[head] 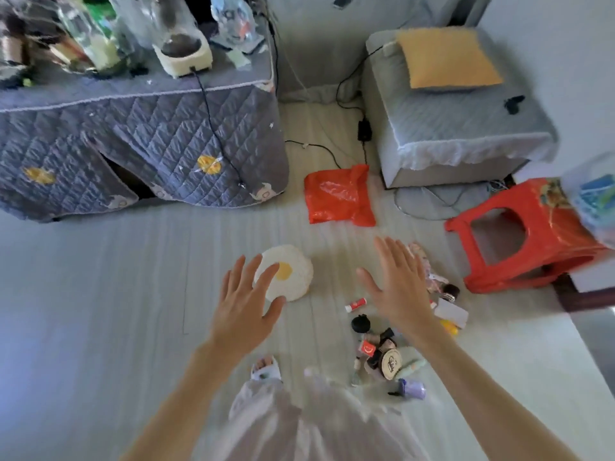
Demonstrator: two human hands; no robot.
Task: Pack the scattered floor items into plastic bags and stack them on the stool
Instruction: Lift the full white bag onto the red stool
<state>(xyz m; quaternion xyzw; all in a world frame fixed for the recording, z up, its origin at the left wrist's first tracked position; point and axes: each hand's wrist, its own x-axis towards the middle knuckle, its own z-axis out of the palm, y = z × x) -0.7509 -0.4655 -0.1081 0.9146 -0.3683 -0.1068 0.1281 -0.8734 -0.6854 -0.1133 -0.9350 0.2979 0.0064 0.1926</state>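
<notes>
My left hand [248,301] hovers open with spread fingers over the near edge of a white fried-egg plush [293,271] on the floor. My right hand [397,287] is open too, held above a scatter of small items [382,351]: a red-capped tube [355,305], a black round lid, small bottles, a white box [455,312]. A flat red plastic bag [337,196] lies farther away on the floor. The red plastic stool [529,237] stands at the right, with a clear bag of goods [595,194] on its top.
A quilted grey table cover [139,144] with bottles and a feeder fills the upper left. A grey covered seat [459,128] with a yellow cushion stands upper right. Black cables [319,148] run across the floor between them. My legs and a slippered foot show below.
</notes>
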